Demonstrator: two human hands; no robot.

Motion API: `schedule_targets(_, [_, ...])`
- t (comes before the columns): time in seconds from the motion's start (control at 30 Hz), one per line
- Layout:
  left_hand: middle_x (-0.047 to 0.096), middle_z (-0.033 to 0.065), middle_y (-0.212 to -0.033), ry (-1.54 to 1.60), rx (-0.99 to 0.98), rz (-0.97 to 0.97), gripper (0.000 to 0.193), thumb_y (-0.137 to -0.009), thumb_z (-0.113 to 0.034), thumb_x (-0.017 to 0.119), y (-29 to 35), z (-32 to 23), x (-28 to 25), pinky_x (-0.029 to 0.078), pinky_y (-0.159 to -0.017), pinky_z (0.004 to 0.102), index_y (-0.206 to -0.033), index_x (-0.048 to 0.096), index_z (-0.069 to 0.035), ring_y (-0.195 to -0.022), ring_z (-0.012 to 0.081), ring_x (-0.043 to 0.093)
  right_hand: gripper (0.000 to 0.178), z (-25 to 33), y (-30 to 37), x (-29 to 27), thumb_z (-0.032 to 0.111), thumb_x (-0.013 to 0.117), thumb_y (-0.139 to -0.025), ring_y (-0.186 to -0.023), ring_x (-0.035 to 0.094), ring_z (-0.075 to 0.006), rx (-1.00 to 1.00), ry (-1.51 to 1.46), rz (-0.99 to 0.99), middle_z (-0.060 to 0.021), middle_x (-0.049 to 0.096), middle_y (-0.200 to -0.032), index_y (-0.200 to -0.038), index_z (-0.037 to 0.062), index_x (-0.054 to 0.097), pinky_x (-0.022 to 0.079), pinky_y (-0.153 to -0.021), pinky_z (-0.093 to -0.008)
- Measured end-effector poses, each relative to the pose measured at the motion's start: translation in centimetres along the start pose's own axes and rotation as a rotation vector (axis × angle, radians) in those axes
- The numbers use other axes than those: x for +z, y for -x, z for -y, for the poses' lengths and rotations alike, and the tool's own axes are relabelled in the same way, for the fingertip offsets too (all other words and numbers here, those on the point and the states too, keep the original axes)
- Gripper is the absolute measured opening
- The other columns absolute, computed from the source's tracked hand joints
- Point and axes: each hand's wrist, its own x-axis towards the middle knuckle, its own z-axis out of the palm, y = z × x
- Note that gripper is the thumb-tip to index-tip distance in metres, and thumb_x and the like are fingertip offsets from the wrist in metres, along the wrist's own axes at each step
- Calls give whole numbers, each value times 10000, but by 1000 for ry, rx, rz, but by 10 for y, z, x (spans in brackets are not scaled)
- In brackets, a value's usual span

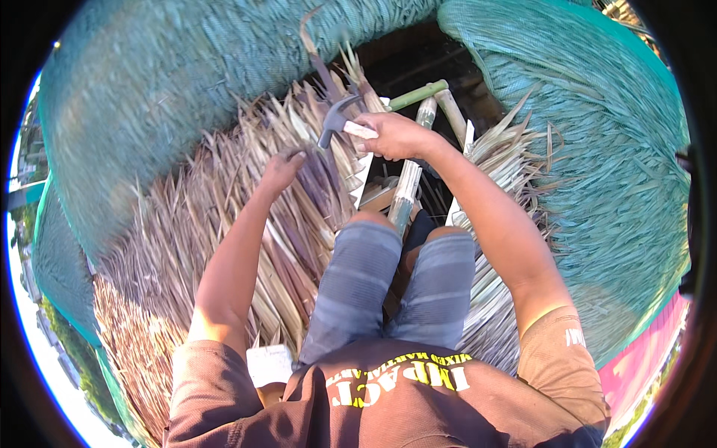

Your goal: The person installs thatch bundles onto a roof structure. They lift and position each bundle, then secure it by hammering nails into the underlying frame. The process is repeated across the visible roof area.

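Seemingly mid-thatching, my right grip [393,136] clasps a hammer [334,121]; my left grip [281,172], closure unclear, should next steady the thatch [216,205].

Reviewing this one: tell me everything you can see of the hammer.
The hammer has a dark grey, metal-looking head, one end tapering and curved, the other blunt. A short stretch of pale handle shows, its material unclear; the rest is hidden in the right hand, which grips it. The head points leftward, blunt end toward the lower left, above the thatch. The left hand is apart from it.
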Motion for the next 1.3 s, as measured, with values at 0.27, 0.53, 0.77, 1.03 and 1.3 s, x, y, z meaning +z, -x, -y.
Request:
schedule_targets(0.27, [668,54,-1267,210,-161,-78,508,-1003,-319,579,175,82,-22,477,-895,349,-1445,511,-77,-1087,181,636,310,138,87,53,265,683,-928,-959,665,-380,-213,491,100,-199,697,-1021,-1132,34,658,500,-842,-476])
schedule_targets(0.53, [670,48,-1238,294,-197,-194,490,-998,-300,549,246,131,-29,488,-827,340,-1434,514,-78,-1037,183,637,317,183,126,90,311,692,-941,-892,673,-368,-278,536,171,-168,700,-932,-1120,51,659,491,-785,-473])
schedule_targets(0.77, [672,92,-1260,379,-263,-222,510,-967,-273,565,259,153,-18,484,-862,349,-1418,538,-37,-1073,237,663,360,182,127,102,360,678,-944,-933,667,-374,-267,577,186,-173,698,-950,-1124,49,663,487,-797,-482])
schedule_targets(1.03, [680,76,-1240,419,-284,-256,512,-973,-317,584,273,164,-17,481,-888,362,-1401,548,-38,-1055,220,659,371,190,98,118,363,650,-961,-939,667,-408,-196,618,288,-212,703,-970,-1121,29,671,498,-811,-509])
schedule_targets(1.3, [699,109,-1166,492,-286,-452,459,-982,-281,619,336,192,-38,495,-920,335,-1344,597,0,-1055,207,658,345,235,36,180,352,632,-970,-897,645,-425,-325,617,540,-216,667,-901,-1067,22,601,465,-752,-513])
